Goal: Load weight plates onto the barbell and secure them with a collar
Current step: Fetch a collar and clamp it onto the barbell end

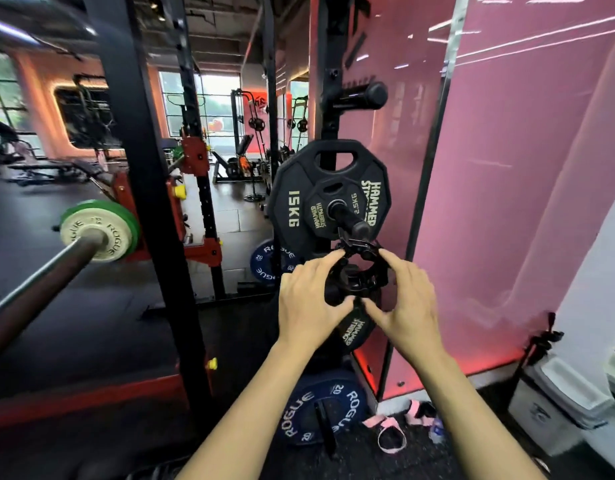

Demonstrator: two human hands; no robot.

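Note:
My left hand (311,299) and my right hand (406,303) both hold a black clamp collar (356,271) in front of the plate storage post, just below its peg. The left thumb and fingers pinch its left side, the right thumb and fingers its right side. The collar's lever stands up at the top. The barbell (39,289) runs in from the lower left on the rack, with a white Rogue plate (91,233) and a green plate (126,216) on its sleeve. A black 15 kg plate (292,209) with a small 2.5 kg plate (319,213) hangs on the peg.
Black rack uprights (139,161) stand between the barbell and the storage post. Blue 20 kg Rogue plates sit low on the post (264,265) and near the floor (319,410). A pink glass wall (506,202) is at right, with pink straps (389,431) and a white bin (555,403) on the floor.

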